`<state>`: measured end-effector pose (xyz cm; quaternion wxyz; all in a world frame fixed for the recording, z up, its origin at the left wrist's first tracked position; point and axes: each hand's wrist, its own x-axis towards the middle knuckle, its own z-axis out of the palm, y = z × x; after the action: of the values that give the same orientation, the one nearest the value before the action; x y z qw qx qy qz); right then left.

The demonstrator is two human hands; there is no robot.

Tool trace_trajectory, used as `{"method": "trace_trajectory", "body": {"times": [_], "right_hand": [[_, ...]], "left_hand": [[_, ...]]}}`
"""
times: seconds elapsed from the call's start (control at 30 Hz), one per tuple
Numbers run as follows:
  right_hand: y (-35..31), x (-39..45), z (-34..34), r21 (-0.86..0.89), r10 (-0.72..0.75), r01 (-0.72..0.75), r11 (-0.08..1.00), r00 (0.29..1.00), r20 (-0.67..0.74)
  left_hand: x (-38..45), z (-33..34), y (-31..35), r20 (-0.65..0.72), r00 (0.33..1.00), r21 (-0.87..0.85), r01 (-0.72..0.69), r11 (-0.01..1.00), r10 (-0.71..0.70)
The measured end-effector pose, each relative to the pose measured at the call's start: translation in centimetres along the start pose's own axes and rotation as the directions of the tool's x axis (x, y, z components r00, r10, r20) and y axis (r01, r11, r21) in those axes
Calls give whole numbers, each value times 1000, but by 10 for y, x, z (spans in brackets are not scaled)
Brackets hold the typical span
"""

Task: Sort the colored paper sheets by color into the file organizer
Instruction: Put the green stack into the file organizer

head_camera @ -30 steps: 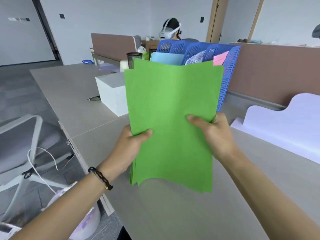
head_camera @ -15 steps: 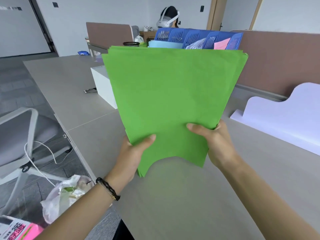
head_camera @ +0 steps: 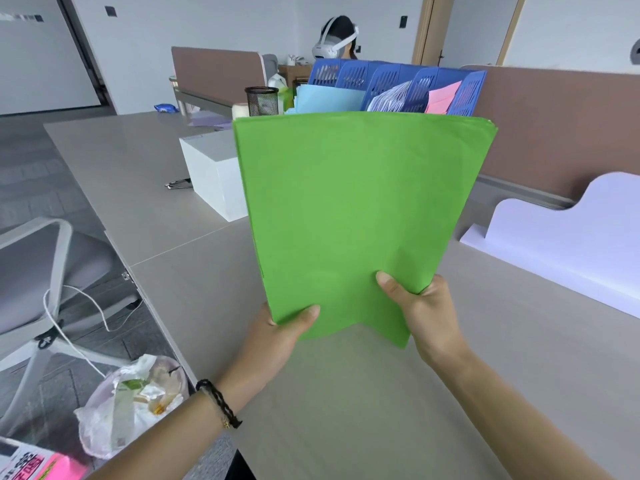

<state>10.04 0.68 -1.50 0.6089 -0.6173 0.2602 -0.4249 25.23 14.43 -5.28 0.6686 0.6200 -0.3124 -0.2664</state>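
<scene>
Upright, green sheets [head_camera: 356,216] — thumbs in front.

Matt green paper sheets [head_camera: 356,216], a perforated blue plastic file organizer [head_camera: 391,77], a smooth, faintly glossy grey table [head_camera: 346,410].

A stack of green paper sheets [head_camera: 356,216] stands above the grey surface [head_camera: 166,258], before the blue plastic file organizer [head_camera: 398,79]. A white box [head_camera: 211,171] lies left of the stack, a white scalloped board [head_camera: 571,233] right.
</scene>
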Motion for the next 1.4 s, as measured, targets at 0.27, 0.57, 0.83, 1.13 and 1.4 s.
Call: {"method": "trace_trajectory", "body": {"times": [0.27, 0.57, 0.83, 1.13, 1.4], "right_hand": [[-70, 29, -47, -388, 83, 52, 920, 942, 324], [-108, 55, -37, -751, 396, 222, 622, 737, 547], [-86, 47, -83, -227, 292, -219, 949, 882, 370], [-75, 33, -83, 194, -29, 8, 981, 994, 104], [-41, 20, -93, 115, 73, -83, 990, 993, 91]], "left_hand": [[47, -58, 90, 133, 968, -218, -179, 959, 211], [48, -68, 137, 466, 884, 302, -196, 933, 35], [46, -67, 90, 210, 976, 36, 42, 998, -48], [52, -33, 73, 169, 954, -197, -213, 957, 247], [43, -20, 39, 137, 980, -214, -110, 971, 141]]}}
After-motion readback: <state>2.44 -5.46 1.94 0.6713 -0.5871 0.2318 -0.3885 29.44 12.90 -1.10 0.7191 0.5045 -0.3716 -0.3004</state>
